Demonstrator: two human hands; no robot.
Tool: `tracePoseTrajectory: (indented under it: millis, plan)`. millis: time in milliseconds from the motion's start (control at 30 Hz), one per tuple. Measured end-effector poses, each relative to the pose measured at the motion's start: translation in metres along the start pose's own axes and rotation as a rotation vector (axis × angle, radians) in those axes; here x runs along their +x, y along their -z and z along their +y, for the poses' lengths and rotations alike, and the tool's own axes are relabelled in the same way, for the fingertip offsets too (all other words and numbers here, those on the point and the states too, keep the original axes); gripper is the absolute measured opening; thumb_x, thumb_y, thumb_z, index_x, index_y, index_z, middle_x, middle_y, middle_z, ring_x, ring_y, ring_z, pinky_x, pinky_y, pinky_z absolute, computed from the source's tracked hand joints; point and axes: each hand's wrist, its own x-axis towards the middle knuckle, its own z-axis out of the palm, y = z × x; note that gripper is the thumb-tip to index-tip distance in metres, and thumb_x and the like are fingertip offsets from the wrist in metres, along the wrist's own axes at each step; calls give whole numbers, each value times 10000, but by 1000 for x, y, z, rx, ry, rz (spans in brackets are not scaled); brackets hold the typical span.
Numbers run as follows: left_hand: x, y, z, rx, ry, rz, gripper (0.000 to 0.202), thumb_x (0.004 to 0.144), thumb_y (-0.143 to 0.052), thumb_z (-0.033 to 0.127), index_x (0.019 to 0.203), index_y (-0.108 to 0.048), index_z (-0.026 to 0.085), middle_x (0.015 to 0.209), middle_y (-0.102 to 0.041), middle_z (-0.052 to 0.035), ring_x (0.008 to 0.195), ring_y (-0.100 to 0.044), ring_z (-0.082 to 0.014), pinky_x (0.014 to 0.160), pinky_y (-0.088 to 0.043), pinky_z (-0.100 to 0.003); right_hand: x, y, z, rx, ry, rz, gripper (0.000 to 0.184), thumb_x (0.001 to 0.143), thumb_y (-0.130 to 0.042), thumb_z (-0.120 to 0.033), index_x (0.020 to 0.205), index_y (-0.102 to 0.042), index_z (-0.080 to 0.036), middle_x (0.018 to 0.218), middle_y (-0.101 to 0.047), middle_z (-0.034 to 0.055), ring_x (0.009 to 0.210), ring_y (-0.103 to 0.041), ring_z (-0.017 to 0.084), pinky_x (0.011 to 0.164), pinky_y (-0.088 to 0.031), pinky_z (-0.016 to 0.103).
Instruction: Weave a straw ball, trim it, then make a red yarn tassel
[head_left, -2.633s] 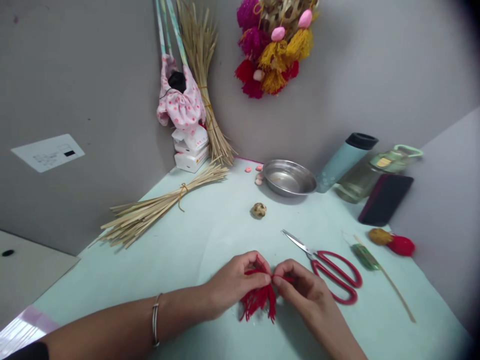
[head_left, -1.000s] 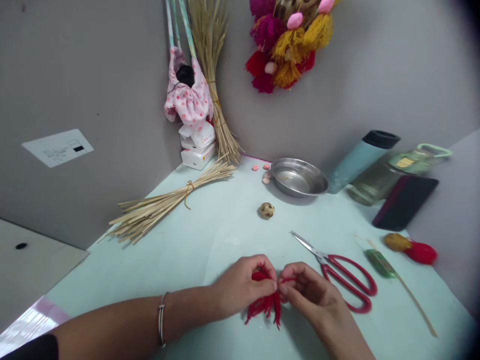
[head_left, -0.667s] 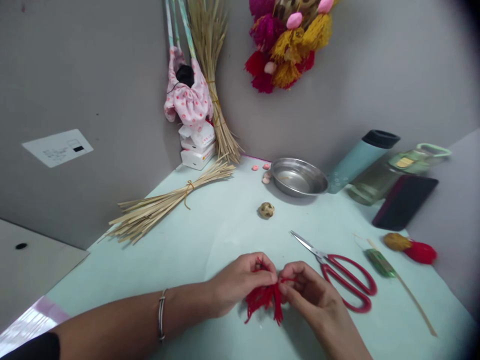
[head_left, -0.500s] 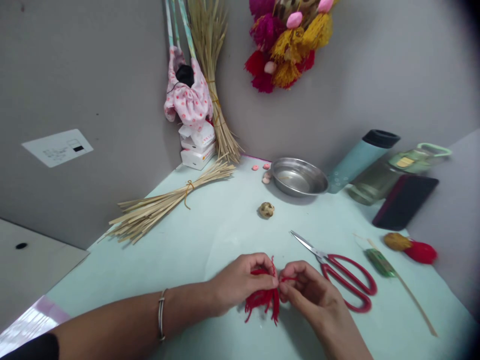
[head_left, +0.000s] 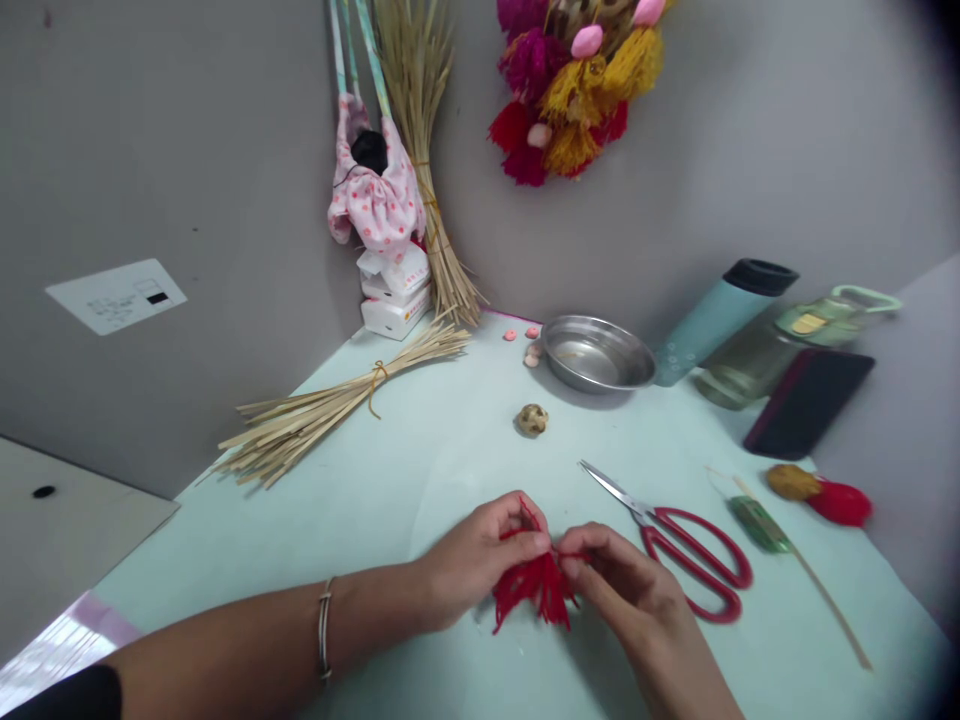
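A red yarn tassel (head_left: 541,590) hangs over the pale table, its loose strands spreading downward. My left hand (head_left: 491,548) pinches the top of it between thumb and fingers, and a strand runs up across the fingers. On the other side my right hand (head_left: 619,575) is closed in a pinch on a red strand at the tassel's top. The fingertips of both hands are close together, so the knot area is partly hidden. Just right of my right hand lie red-handled scissors (head_left: 694,555), blades pointing up and left. A small woven ball (head_left: 532,420) sits beyond the hands.
Behind stand a metal bowl (head_left: 600,370), a blue tumbler (head_left: 724,320), a green bottle (head_left: 795,335) and a dark phone (head_left: 810,405). At right lie yarn bundles (head_left: 840,500), a green thread bundle (head_left: 760,525) and a thin stick (head_left: 832,605). A straw bundle (head_left: 330,410) lies left.
My left fingers have risen slightly and shifted left at the tassel's top. The tassel's strands now fan out wider to the right. The right hand has barely moved.
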Motion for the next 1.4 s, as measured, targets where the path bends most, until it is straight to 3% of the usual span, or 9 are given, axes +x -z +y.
tracePoseTrajectory:
  millis: [167, 333, 400, 567, 667, 800, 967, 1200, 1400]
  plan:
    - [0, 2, -2, 156, -60, 9, 279, 858, -611, 432, 849, -479, 186, 657, -493, 57, 545, -421, -65, 548, -335, -205, -4, -1, 9, -379, 394, 2, 190, 952, -510, -250, 955, -700, -240, 895, -633, 42, 781, -602, 177, 684, -474, 264]
    - [-1, 2, -3, 283, -94, 27, 252, 890, -555, 428, 856, -467, 194, 624, -467, 60, 559, -422, -85, 549, -342, -213, -2, 5, 22, -916, 849, 48, 307, 956, -456, -91, 1201, -602, -205, 993, -611, 90, 811, -611, 170, 650, -495, 238]
    - [0, 2, -3, 278, -97, 15, 273, 885, -557, 450, 863, -463, 195, 624, -467, 60, 558, -421, -87, 554, -344, -218, 1, 10, 26, -1114, 928, 62, 328, 952, -436, -78, 1237, -579, -155, 998, -618, 127, 827, -606, 202, 649, -504, 266]
    - [1, 3, -1, 242, -87, 27, 311, 861, -595, 476, 853, -472, 190, 645, -459, 58, 555, -397, -81, 558, -324, -225, 9, 27, 29, -1384, 614, 220, 359, 953, -420, -175, 1256, -599, -110, 940, -648, 169, 845, -605, 312, 715, -487, 430]
    - [-1, 2, 0, 219, -73, 7, 334, 847, -611, 496, 855, -478, 191, 653, -463, 58, 558, -396, -80, 557, -317, -226, 11, 31, 22, -1049, 397, 215, 344, 971, -432, -327, 1206, -633, -176, 970, -661, 141, 869, -627, 301, 720, -490, 407]
    - [-3, 1, 1, 235, -74, -36, 314, 854, -606, 477, 863, -488, 187, 656, -469, 57, 571, -408, -82, 575, -327, -230, 8, 21, 4, -460, 174, -13, 264, 924, -540, -425, 1016, -685, -225, 918, -678, 64, 857, -623, 236, 737, -481, 317]
    - [-3, 0, 3, 271, -74, -51, 275, 851, -609, 431, 858, -503, 177, 688, -480, 47, 592, -403, -81, 596, -329, -233, 5, 10, -6, -245, 86, -67, 288, 851, -634, -454, 716, -658, -200, 719, -582, 9, 691, -517, 174, 622, -402, 267]
    - [-3, -2, 1, 263, 3, -64, 217, 812, -648, 345, 889, -536, 176, 692, -506, 47, 584, -419, -79, 591, -329, -234, 1, 3, -7, -160, 44, 16, 333, 828, -652, -503, 701, -634, -196, 618, -498, -22, 606, -440, 147, 566, -355, 261]
    - [-1, -1, 1, 139, -17, -26, 218, 819, -655, 361, 855, -556, 171, 667, -494, 54, 566, -405, -67, 570, -313, -218, 3, 7, -4, -129, -17, -1, 298, 775, -719, -499, 818, -692, -206, 691, -600, 3, 628, -497, 161, 578, -400, 270]
